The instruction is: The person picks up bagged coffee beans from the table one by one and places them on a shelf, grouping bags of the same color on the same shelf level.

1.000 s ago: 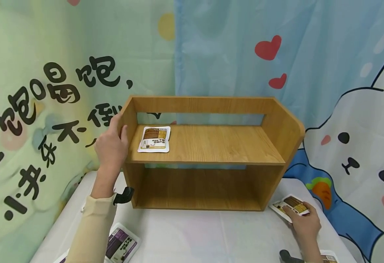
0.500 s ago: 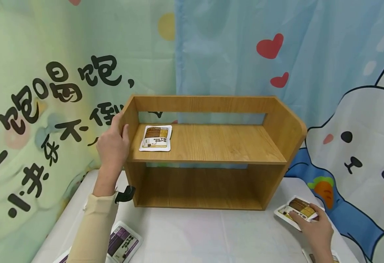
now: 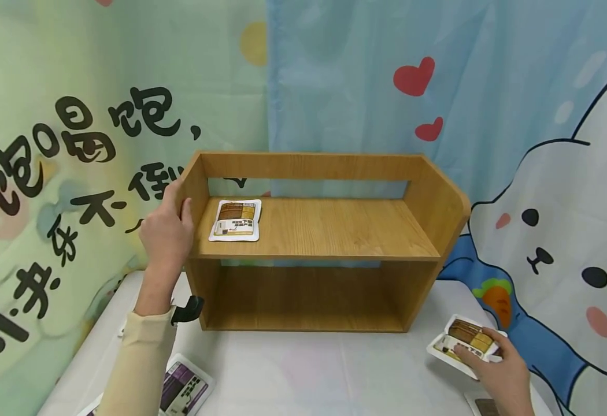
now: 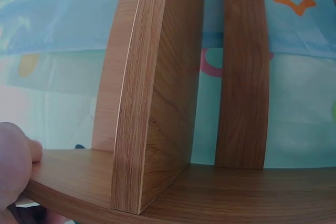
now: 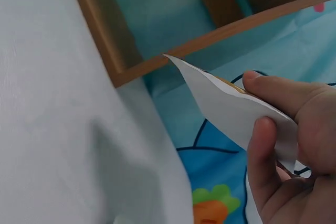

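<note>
At its upper left side panel, my left hand grips a two-tier wooden shelf; in the left wrist view part of that hand shows at the edge of the board. On the upper tier, at the left, a brown-and-white food pouch lies flat. To the right of the shelf, my right hand pinches another brown-and-white food pouch, thumb on one face and fingers on the other. The right wrist view shows the plain white back of this pouch, held tilted above the table.
Purple-and-white pouches lie at the table's front left, partly behind the left sleeve. Another pouch lies under the right hand, mostly hidden. Printed curtains hang behind the white table.
My right hand has drawn its pouch a little toward me and right, away from the shelf, and tilted it. The left hand keeps its grip. The head view has shifted slightly.
</note>
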`<state>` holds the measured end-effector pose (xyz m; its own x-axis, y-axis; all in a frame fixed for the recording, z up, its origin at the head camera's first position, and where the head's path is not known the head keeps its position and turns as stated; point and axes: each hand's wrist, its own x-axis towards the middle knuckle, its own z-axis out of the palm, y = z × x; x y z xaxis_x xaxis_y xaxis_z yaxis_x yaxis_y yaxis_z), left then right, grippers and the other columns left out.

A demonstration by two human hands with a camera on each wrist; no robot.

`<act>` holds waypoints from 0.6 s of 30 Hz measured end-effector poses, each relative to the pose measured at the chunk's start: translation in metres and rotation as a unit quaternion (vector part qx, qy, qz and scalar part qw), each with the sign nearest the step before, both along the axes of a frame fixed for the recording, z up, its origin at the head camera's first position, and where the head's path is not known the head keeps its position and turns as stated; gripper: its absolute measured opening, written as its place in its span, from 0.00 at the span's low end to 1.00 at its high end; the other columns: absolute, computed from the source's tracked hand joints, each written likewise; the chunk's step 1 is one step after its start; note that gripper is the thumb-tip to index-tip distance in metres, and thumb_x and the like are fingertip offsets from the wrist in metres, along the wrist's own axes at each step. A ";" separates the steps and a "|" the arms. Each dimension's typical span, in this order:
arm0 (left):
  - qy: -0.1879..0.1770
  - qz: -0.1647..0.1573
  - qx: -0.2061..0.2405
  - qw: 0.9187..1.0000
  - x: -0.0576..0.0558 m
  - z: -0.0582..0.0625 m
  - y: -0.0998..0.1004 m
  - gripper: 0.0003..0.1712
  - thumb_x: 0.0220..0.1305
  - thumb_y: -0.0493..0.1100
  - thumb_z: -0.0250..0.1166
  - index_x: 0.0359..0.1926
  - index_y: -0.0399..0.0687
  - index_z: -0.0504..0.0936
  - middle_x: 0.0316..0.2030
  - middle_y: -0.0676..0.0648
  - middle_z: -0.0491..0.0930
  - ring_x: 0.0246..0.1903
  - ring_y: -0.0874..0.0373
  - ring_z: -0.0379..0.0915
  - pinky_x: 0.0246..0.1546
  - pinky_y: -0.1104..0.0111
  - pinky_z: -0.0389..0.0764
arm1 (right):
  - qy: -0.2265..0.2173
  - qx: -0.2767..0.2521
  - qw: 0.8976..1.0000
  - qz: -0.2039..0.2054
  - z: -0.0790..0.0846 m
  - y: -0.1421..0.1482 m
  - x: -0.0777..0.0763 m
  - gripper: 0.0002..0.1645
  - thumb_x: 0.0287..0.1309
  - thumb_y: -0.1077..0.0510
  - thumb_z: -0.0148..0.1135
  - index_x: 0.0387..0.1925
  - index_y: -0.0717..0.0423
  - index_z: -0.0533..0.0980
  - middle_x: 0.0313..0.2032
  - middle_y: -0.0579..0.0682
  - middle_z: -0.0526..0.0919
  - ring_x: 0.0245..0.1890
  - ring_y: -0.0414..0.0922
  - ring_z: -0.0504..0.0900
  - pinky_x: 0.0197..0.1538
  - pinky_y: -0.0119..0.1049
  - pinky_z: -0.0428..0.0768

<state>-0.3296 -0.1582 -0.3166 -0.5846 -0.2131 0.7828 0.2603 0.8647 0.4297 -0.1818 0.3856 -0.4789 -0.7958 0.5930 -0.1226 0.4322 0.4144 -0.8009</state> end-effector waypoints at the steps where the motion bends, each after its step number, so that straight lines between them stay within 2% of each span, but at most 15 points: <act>1: -0.001 0.000 0.000 1.000 0.000 0.001 0.000 0.22 0.70 0.45 0.59 0.63 0.50 0.73 0.38 0.33 0.83 0.21 0.39 0.76 0.18 0.52 0.72 | -0.001 -0.005 1.000 0.002 0.003 -0.001 0.001 0.57 0.51 0.39 0.71 0.72 0.61 0.54 0.51 0.69 0.62 0.46 0.64 0.65 0.27 0.34 0.76; 8: -0.005 -0.004 0.003 1.000 0.000 0.005 0.000 0.22 0.71 0.45 0.58 0.63 0.50 0.72 0.37 0.33 0.83 0.18 0.41 0.73 0.16 0.54 0.70 | -0.010 -0.026 1.000 0.012 0.017 -0.014 0.005 0.57 0.50 0.38 0.71 0.72 0.59 0.56 0.58 0.71 0.61 0.49 0.64 0.65 0.29 0.31 0.75; 12: -0.006 -0.001 0.005 1.000 0.002 0.006 0.000 0.22 0.71 0.45 0.58 0.64 0.51 0.72 0.35 0.34 0.83 0.16 0.43 0.71 0.15 0.56 0.68 | 0.003 -0.053 0.998 0.022 0.024 -0.027 0.005 0.56 0.50 0.40 0.72 0.73 0.58 0.56 0.64 0.72 0.58 0.53 0.66 0.65 0.31 0.28 0.78; 15: -0.013 -0.003 0.003 1.000 0.004 0.005 0.001 0.22 0.71 0.45 0.58 0.64 0.51 0.72 0.33 0.34 0.83 0.16 0.44 0.69 0.15 0.56 0.67 | 0.006 -0.079 0.996 0.026 0.029 -0.037 0.006 0.56 0.50 0.44 0.74 0.74 0.56 0.55 0.67 0.73 0.53 0.55 0.67 0.65 0.33 0.30 0.80; 18: -0.016 -0.006 0.002 1.000 0.005 0.003 0.003 0.22 0.71 0.44 0.58 0.64 0.50 0.72 0.34 0.34 0.83 0.16 0.44 0.71 0.16 0.55 0.69 | 0.009 -0.083 0.996 0.042 0.036 -0.046 0.008 0.57 0.50 0.45 0.74 0.74 0.56 0.54 0.68 0.72 0.52 0.55 0.68 0.66 0.34 0.33 0.81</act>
